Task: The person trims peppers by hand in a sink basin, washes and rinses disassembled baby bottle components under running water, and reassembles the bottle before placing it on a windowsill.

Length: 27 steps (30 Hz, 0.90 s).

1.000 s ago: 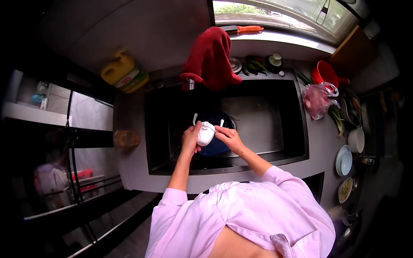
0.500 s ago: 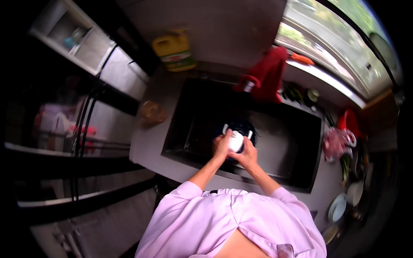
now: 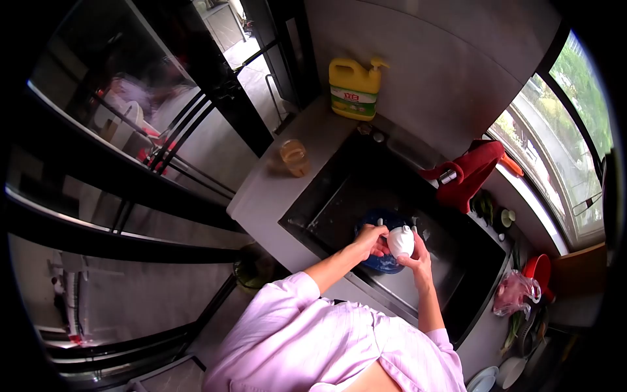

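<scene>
My right hand (image 3: 418, 262) holds a small white pot (image 3: 401, 242) by its right and lower side, with the thumb and fingers wrapped round it. The pot is rounded and ribbed and has a small knob at one end. My left hand (image 3: 370, 243) is closed at the pot's left side, its fingers curled against it. Under both hands a blue basin (image 3: 386, 263) sits in the dark sink (image 3: 326, 212). Its contents are mostly hidden by the hands.
A red cloth (image 3: 471, 171) hangs over the faucet. At the back left stands a yellow detergent jug (image 3: 353, 91), with a brownish jar (image 3: 294, 158) nearer. On the right counter are a bagged pink item (image 3: 513, 293), a red bowl (image 3: 538, 271) and stacked plates (image 3: 482, 379).
My view has swung left, so the sink appears turned and further right. Both hands remain at the white pot, which shows more of its ribbed side now.
</scene>
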Each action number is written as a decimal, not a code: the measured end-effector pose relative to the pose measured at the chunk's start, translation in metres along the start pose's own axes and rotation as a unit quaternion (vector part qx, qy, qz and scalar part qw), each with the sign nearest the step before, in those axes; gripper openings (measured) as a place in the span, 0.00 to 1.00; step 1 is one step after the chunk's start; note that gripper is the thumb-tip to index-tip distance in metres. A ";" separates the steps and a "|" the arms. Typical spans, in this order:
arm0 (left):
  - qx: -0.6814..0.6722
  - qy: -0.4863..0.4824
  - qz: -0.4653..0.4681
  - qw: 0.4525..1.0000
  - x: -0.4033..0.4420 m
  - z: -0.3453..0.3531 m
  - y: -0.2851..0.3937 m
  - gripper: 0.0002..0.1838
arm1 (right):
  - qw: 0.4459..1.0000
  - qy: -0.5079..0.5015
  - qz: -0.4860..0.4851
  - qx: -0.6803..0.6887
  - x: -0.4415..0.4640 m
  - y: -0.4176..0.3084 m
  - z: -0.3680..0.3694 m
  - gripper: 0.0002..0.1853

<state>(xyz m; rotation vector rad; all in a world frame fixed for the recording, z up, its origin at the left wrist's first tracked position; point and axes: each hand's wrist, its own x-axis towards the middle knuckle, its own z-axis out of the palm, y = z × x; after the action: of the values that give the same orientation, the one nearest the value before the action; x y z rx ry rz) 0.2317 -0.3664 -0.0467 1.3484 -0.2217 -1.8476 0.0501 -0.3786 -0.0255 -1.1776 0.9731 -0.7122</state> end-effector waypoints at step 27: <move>0.267 0.496 0.465 0.683 -0.019 -0.157 0.059 0.32 | 0.963 0.247 0.063 0.091 -0.035 0.006 -0.097 0.31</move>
<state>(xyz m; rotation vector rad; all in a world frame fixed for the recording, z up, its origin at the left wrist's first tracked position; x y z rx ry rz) 0.3983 -0.3424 -0.0642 1.9112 -0.7236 -0.0505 -0.0531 -0.3876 -0.0306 -0.7792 1.3529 -0.9953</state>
